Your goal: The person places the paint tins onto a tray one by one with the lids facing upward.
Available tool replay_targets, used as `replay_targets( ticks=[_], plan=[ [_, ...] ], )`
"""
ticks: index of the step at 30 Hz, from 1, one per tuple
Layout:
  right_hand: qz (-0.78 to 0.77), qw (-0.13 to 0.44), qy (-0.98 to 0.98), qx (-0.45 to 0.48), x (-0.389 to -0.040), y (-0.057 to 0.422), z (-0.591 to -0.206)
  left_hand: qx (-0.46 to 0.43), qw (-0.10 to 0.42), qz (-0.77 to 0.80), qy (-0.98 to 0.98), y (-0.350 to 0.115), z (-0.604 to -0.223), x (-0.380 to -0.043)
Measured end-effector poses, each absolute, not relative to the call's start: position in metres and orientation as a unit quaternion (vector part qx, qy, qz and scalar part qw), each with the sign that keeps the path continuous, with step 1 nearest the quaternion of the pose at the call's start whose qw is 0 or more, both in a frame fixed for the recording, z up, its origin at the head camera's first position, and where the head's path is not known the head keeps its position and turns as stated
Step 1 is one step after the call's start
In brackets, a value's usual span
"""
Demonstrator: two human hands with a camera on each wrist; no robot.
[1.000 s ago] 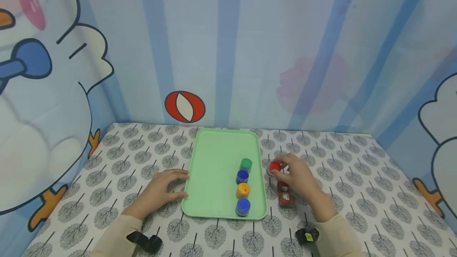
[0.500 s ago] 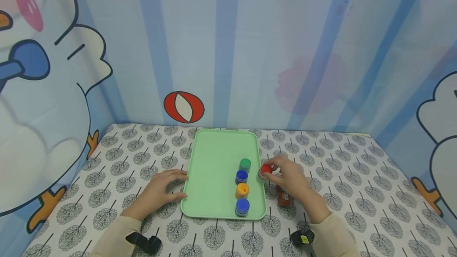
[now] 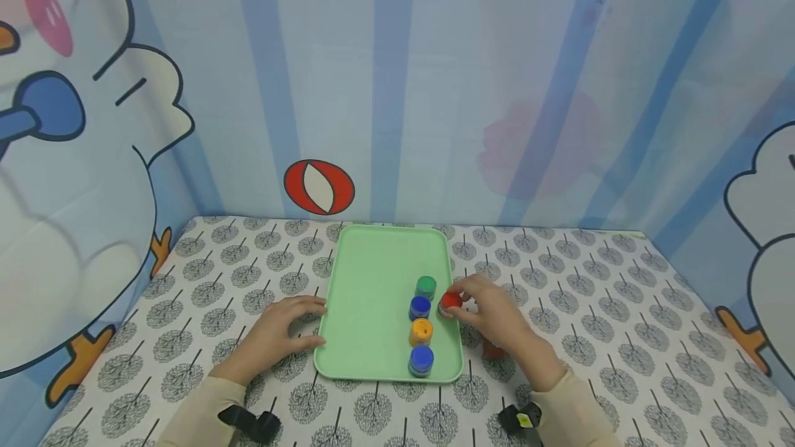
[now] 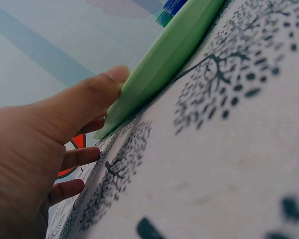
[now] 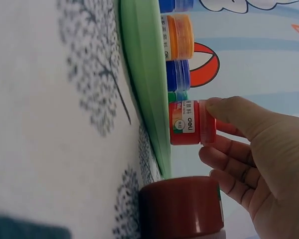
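My right hand point(image 3: 493, 312) pinches a red paint jar point(image 5: 189, 123) by its lid, thumb on one side and fingers on the other. In the head view the jar overlaps the right rim of the light green tray point(image 3: 373, 295); its white label faces the right wrist camera. My left hand point(image 3: 282, 328) rests at the tray's left rim, thumb and fingertips touching the edge. On the tray's right side stand a green-lidded jar point(image 3: 426, 287), a blue-lidded jar point(image 3: 419, 308), an orange-lidded jar point(image 3: 421, 331) and another blue-lidded jar point(image 3: 421, 361), in a column.
A dark red jar point(image 5: 182, 206) stands on the table right of the tray, partly hidden by my right hand in the head view. The table has a tree-patterned cloth point(image 3: 596, 309). A printed curtain point(image 3: 447, 88) hangs behind it.
My right hand has carried the red paint jar leftward from the table beside the tray to over its right rim. The left hand has stayed at the left rim.
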State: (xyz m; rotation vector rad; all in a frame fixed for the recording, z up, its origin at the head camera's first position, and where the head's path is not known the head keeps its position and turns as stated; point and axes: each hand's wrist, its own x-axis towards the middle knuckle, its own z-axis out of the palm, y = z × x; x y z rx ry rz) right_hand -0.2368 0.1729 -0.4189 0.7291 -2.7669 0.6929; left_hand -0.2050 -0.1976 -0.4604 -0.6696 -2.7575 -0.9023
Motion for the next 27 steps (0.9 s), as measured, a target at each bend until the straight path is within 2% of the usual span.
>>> replay_targets(
  ticks=[27],
  plan=[
    [0.204,0.086,-0.935,0.276,-0.2338,0.1662,-0.4253,-0.216,0.078,-0.308,-0.923,-0.1964,-0.4587,-0.2038]
  ],
)
